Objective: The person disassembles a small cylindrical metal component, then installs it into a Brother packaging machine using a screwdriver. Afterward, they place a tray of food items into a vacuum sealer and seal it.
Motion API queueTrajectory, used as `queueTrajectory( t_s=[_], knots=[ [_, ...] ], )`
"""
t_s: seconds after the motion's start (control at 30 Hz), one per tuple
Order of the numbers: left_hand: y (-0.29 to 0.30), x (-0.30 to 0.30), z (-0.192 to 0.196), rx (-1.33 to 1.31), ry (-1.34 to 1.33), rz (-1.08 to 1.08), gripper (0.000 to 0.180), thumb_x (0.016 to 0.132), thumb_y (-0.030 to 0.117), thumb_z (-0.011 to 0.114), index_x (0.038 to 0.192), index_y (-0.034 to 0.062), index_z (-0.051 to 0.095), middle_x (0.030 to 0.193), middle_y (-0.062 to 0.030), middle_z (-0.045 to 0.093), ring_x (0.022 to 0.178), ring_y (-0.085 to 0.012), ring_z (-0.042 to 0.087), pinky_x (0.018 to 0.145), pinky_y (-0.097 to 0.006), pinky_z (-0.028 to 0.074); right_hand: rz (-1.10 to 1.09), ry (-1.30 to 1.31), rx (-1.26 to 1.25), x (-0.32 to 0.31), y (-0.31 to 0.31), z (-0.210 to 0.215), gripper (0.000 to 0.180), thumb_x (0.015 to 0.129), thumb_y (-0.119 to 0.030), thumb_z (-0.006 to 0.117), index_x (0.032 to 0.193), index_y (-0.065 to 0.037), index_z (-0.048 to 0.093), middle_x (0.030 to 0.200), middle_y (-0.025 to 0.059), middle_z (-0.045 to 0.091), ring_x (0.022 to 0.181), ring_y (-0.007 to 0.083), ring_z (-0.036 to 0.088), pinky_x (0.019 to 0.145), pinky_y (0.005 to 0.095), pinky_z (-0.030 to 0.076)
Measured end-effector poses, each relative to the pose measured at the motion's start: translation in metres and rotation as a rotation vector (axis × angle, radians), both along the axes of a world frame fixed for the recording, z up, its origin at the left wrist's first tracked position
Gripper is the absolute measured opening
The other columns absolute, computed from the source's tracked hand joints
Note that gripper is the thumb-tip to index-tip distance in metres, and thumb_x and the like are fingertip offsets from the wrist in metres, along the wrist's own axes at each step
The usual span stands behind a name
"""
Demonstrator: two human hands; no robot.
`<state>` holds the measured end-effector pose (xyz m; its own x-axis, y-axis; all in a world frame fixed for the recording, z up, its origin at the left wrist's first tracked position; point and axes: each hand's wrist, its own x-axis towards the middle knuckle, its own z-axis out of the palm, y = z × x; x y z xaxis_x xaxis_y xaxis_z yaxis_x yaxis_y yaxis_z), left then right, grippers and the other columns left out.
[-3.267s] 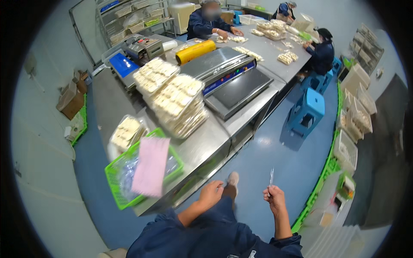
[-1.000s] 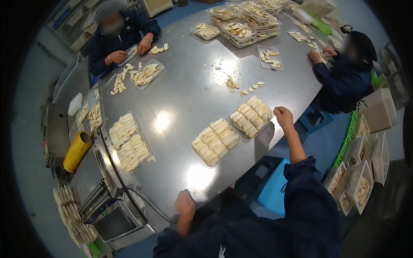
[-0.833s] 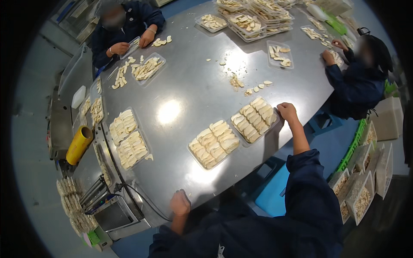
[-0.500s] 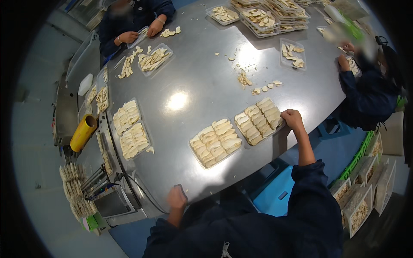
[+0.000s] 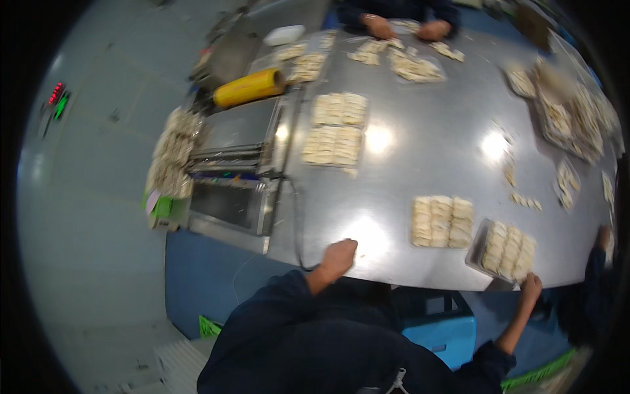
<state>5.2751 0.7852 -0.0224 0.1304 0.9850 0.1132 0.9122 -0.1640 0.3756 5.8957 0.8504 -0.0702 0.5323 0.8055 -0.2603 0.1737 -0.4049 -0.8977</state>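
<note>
My right hand [image 5: 531, 287] is closed on the near right corner of a clear plastic tray [image 5: 481, 261], close to the table's front edge. Pale slices, like dried mushroom [image 5: 508, 251], lie in it in neat overlapping rows. Just left of it stands a second filled tray [image 5: 441, 222], which neither hand touches. My left hand [image 5: 340, 258], somewhat blurred, is a loose fist at the front edge of the steel table [image 5: 394, 177]; nothing shows in it. Beyond it, further left, two more filled trays [image 5: 333, 128] sit side by side.
At the left, a wrapping machine [image 5: 230, 177] carries a yellow roll [image 5: 249, 88]; its cable [image 5: 298, 223] crosses the table edge. A co-worker's hands [image 5: 379, 27] work at the far side. Stacked trays [image 5: 567, 118] stand far right. A blue stool [image 5: 446, 338] is below the front edge.
The view has swung left, so more of the machine and wall shows. My right hand keeps its hold on the tray's edge. My left fist has come up over the table's front edge.
</note>
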Motion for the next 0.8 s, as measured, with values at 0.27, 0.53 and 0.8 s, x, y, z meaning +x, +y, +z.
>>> queueTrajectory(
  t_s=[0.27,0.53,0.8],
  knots=[
    [-0.087,-0.020,0.006,-0.162,-0.653,0.122,0.012,0.089,0.013,0.047,0.095,0.0063,0.054,0.086,-0.0168,0.058,0.080,-0.0364,0.057,0.068,-0.041,0.044,0.125,-0.090,0.091,-0.142,-0.017,0.102,0.029,0.086,-0.017,0.052,0.061,-0.006,0.046,0.054,-0.0028,0.041,0.046,0.0065,0.034,0.042,0.0249,0.025],
    [-0.166,-0.179,0.071,-0.225,-0.797,0.450,0.026,0.087,0.022,0.055,0.108,0.0069,0.059,0.078,-0.0131,0.063,0.069,-0.0230,0.062,0.064,-0.033,0.049,0.439,0.039,0.092,-0.439,-0.042,0.168,0.026,0.082,-0.019,0.053,0.060,-0.006,0.050,0.055,-0.0053,0.039,0.047,0.0060,0.035,0.041,0.0258,0.025],
    [-0.135,-0.323,0.137,-0.113,-1.324,0.421,0.037,0.097,0.025,0.040,0.120,-0.0031,0.050,0.087,-0.0037,0.059,0.074,-0.0074,0.052,0.068,-0.021,0.044,0.564,0.222,0.044,-0.690,-0.043,0.189,0.024,0.083,-0.019,0.056,0.070,0.002,0.058,0.061,0.0016,0.053,0.049,0.0096,0.048,0.047,0.0231,0.040]
  ],
)
